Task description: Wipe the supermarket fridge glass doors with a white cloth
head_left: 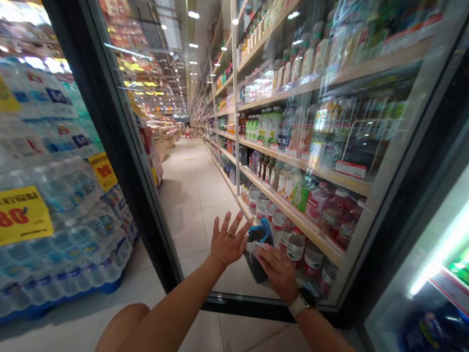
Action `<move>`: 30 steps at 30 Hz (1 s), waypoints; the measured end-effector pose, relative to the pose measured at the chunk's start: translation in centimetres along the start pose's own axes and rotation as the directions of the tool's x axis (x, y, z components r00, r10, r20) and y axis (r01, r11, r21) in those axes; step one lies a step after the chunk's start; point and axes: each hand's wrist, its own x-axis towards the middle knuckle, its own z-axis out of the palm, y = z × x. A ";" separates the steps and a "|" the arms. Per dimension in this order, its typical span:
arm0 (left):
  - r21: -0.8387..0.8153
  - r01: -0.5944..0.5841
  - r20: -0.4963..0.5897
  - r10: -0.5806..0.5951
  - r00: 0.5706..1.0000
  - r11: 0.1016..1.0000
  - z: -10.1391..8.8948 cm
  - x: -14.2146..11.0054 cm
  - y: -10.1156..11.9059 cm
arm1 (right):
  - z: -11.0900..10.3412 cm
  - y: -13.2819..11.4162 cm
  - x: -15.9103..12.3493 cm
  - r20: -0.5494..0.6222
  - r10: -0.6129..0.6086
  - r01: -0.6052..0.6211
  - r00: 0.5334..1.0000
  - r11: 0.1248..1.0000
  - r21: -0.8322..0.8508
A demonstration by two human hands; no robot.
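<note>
My left hand (229, 239), fingers spread, is raised in front of the lower part of a glass door (183, 215) and appears to rest on the pane. A ring shows on one of its fingers. Beside it, my right hand (278, 271) has its fingers held together over a small white cloth or tissue (253, 246) at the glass. A dark wristwatch (307, 297) is on that wrist. Behind the hands is a dark object with a blue strip (264, 237); its kind is unclear. The door's black frame (270, 310) runs below.
Through the glass appear shelves of bottled drinks (274, 125) and a tiled aisle (187, 176). Stacked packs of water bottles (51, 257) with yellow price signs (4, 220) stand at left. A lit cooler with a bright lamp (457, 229) and bottles is at right.
</note>
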 end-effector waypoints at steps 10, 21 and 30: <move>0.011 0.003 0.018 -0.003 1.000 1.000 0.1 -0.1 -0.1 | 3.1 -3.0 -6.4 0.260 -0.208 0.135 0.943 0.953 0.271; 0.009 -0.010 0.010 0.010 1.000 1.000 0.5 -0.2 -0.4 | 1.6 -1.1 -1.4 0.186 -0.232 0.204 0.955 0.966 0.160; 0.001 -0.021 -0.007 0.021 1.000 1.000 1.0 -0.1 -0.5 | -3.0 2.3 5.2 -0.005 0.043 -0.043 0.999 0.991 -0.124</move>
